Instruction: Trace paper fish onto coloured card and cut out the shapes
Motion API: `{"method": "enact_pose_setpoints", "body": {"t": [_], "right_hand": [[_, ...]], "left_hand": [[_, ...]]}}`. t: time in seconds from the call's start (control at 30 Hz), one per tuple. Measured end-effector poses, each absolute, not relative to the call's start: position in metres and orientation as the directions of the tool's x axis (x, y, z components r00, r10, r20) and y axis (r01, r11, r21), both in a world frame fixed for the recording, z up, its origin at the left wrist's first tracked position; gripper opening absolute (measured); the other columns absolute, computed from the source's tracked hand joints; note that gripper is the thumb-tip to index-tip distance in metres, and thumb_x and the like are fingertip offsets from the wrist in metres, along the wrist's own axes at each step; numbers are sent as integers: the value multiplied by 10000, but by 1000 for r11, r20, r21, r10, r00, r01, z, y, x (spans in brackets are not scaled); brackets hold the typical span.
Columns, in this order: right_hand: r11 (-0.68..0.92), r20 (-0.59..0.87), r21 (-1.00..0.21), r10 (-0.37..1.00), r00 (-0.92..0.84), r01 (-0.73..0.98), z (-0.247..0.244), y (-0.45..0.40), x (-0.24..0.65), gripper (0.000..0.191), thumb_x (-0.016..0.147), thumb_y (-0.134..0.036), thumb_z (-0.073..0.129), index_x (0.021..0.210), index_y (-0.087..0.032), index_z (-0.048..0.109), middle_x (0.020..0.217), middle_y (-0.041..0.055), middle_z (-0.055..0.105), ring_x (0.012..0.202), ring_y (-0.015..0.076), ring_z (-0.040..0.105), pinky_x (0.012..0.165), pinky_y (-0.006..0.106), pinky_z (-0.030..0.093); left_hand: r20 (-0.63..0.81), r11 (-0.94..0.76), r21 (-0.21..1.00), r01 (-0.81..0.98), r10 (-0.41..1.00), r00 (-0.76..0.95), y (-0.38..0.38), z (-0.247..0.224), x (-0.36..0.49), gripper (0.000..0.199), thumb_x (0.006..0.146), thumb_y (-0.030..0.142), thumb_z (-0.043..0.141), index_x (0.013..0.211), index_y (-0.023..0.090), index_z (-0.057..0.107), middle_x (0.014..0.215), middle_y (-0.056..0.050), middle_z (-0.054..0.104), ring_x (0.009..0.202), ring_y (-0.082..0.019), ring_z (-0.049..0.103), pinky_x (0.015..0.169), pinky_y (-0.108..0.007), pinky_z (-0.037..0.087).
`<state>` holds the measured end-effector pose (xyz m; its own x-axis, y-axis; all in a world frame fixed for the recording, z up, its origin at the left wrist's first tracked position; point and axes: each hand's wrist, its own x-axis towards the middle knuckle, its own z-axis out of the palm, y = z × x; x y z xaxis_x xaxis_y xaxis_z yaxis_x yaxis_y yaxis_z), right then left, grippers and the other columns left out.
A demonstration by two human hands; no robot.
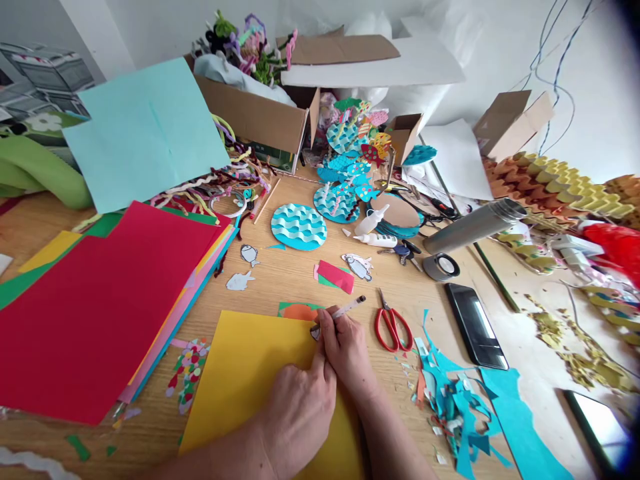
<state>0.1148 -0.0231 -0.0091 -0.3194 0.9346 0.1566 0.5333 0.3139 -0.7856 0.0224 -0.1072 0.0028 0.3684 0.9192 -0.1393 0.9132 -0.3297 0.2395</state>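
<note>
A sheet of yellow paper (240, 373) lies on the wooden table in front of me. My right hand (347, 347) is closed round a white pen (350, 307) near the sheet's top right corner. Pressed down on the sheet, my left hand (303, 407) reaches its fingertips to the right hand, beside a small grey fish cutout (315, 331) partly hidden by the fingers. Orange and green paper (300, 311) shows just beyond the sheet's top edge. Red-handled scissors (393, 328) rest to the right of my hands.
Coloured paper (110, 300) is stacked at left. Fish cutouts (249, 254), a wavy blue disc (299, 227) and glue bottles (375, 239) lie beyond the hands. At right are a flask (470, 225), a phone (477, 325) and blue scraps (457, 400).
</note>
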Motion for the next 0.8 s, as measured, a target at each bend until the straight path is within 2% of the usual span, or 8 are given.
{"method": "enact_pose_setpoints", "body": {"t": [0.37,0.8], "right_hand": [[317,140,-781,928,-344,538,-12,-24,117,346,974,-369,401,708,-194,537,605,3,570,513,118,537,526,229,409],[323,125,-781,920,-372,535,-12,-24,120,336,978,-349,396,697,-196,498,585,-9,533,499,109,504,521,228,386]], "left_hand": [[-98,-320,243,915,931,352,-107,-1,23,426,774,106,483,1186,103,593,1010,-160,644,606,-175,610,449,-269,381],[-142,-332,199,922,921,362,-106,2,23,411,812,107,459,1203,75,579,1069,-197,645,564,-157,611,445,-263,396]]}}
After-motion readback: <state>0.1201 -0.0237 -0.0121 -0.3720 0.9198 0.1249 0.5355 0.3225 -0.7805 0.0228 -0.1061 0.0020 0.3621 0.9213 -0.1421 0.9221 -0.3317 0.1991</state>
